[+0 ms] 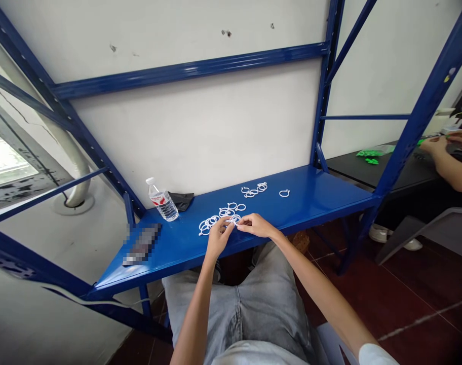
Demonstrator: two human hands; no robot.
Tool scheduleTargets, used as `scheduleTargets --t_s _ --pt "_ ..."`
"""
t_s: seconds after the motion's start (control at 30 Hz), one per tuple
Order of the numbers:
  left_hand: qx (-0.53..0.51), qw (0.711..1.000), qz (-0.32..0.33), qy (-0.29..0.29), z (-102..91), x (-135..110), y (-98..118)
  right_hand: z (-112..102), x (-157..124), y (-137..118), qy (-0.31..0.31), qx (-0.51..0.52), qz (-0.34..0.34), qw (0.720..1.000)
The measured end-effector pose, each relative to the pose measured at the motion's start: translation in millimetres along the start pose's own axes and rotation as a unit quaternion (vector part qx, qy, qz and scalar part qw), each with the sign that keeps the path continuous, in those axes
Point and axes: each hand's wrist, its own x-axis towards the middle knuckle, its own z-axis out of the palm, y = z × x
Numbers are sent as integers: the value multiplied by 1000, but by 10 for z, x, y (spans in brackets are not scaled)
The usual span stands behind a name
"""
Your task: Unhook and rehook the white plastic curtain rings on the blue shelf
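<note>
Near the front edge of the blue shelf, my left hand (pixel 218 238) and my right hand (pixel 257 225) meet with their fingertips closed on a white plastic curtain ring (pixel 236 217). My fingers hide part of it, and I cannot tell whether a second ring is in the grip. A loose heap of similar white rings (pixel 212 220) with small eyelets lies just behind and left of my left hand. Farther back sits a smaller cluster of rings (pixel 254 191). One single ring (pixel 284 195) lies apart to the right.
A water bottle (pixel 164 203) stands at the left, beside a black plastic bag (pixel 182 201). A pixelated dark flat object (pixel 143 245) lies near the left end. Blue frame posts (pixel 421 106) flank the shelf (pixel 310 195). At the right, a co-worker's hands (pixel 439 144) are over a black table with green pieces (pixel 370 153).
</note>
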Motion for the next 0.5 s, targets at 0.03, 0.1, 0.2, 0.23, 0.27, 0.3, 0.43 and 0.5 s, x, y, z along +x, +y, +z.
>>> scheduleTargets --t_s 0.03,0.1,0.2,0.23,0.27,0.3,0.43,0.5 --pt "0 1000 1 4 -2 -2 3 10 2 -8 11 -4 -4 1000" --pt "4 1000 0 13 -5 -4 5 27 7 -13 29 -5 -16 999" --pt "8 1000 -2 15 -8 -4 -4 39 10 -1 32 -6 -33 999" --pt "9 1000 -1 13 -8 -2 -10 41 8 3 30 -5 -32 999" --pt "10 1000 0 13 -7 0 -18 43 5 5 29 -3 -28 999" --pt "12 1000 1 13 -6 3 -26 44 1 6 30 0 -23 999" --pt "27 999 4 22 -3 7 -42 50 -9 -7 38 20 -15 999" --pt "34 999 6 22 -4 5 -38 50 -10 -18 37 4 -12 999"
